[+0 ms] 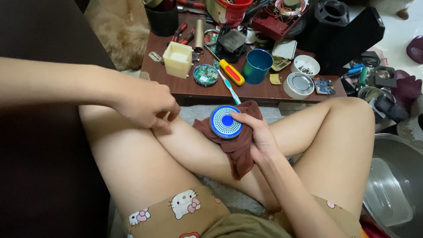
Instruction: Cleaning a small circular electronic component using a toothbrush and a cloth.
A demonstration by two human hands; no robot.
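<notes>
My right hand point(257, 134) holds a round blue speaker grille point(225, 121) with a white perforated face and a blue centre, wrapped from below in a dark brown cloth point(238, 154). It rests over my crossed legs. My left hand point(147, 105) is curled with fingertips touching my left knee; nothing shows in it.
A low brown table point(185, 86) ahead holds a cream box point(178, 59), a round circuit board point(205, 75), a yellow-red screwdriver point(232, 72), a toothbrush point(229, 86), a teal cup point(257, 66), a round metal lid point(299, 84) and black parts. A steel basin point(396, 185) sits at the right.
</notes>
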